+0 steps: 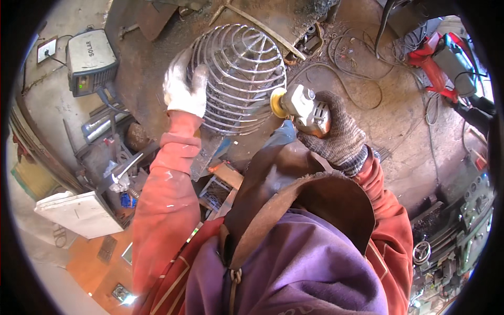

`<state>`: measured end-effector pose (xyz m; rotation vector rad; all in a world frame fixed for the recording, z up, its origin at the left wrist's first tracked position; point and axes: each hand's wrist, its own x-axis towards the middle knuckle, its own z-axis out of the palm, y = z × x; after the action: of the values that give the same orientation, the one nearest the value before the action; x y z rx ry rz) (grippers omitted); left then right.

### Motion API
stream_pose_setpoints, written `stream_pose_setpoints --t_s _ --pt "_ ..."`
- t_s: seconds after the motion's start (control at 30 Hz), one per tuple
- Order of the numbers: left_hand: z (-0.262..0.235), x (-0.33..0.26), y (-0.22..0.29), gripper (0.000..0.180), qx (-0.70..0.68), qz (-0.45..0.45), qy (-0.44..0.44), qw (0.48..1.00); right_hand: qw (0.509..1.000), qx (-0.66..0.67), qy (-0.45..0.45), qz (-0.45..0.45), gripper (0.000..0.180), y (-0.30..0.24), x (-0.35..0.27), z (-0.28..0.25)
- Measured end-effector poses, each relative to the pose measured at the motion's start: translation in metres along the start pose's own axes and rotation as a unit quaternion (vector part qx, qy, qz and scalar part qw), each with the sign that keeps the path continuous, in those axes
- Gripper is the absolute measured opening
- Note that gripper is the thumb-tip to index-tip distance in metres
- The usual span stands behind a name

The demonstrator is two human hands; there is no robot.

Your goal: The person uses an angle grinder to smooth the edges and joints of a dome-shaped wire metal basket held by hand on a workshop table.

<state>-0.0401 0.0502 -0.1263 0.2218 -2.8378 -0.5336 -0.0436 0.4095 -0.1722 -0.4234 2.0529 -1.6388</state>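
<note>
A round metal wire basket [247, 79], made of rings joined by ribs, stands in front of me. My left hand [185, 86], in a whitish glove, lies against its left side with the thumb over the outer rings. In a grey-brown knit glove, my right hand [338, 128] is wrapped round an angle grinder [311, 111]. The grinder's yellow disc [278, 103] is at the basket's right edge; whether it touches the metal I cannot tell. Below the disc, bluish cloth [282, 135] shows at the tip of my brown leather apron [273, 170].
Cables [357, 73] loop over the floor on the right, near a red and grey machine [438, 65]. A grey boxed machine [92, 60] stands at the left, above scattered metal parts. Machinery with a handwheel [421, 253] is at lower right. A wooden box [227, 174] sits below the basket.
</note>
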Motion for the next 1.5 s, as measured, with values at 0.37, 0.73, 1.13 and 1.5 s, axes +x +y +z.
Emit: stream_pose_setpoints --t_s 0.37,0.73,1.13,1.5 --pt "-0.002 0.0 0.006 0.055 0.016 -0.002 0.005 1.0 0.995 -0.076 -0.034 -0.051 0.088 -0.001 0.008 -0.019" --pt "0.0 -0.003 0.002 0.059 0.04 -0.008 0.011 0.999 0.993 -0.092 -0.073 -0.027 0.065 -0.039 0.03 -0.031" --pt "0.005 -0.003 0.006 0.062 0.052 -0.032 0.018 0.998 0.953 -0.273 -0.119 0.05 0.082 -0.054 0.035 -0.05" --pt "-0.001 -0.002 0.011 0.06 0.044 -0.048 0.007 0.998 0.982 -0.176 0.019 -0.061 0.086 0.012 0.008 -0.016"
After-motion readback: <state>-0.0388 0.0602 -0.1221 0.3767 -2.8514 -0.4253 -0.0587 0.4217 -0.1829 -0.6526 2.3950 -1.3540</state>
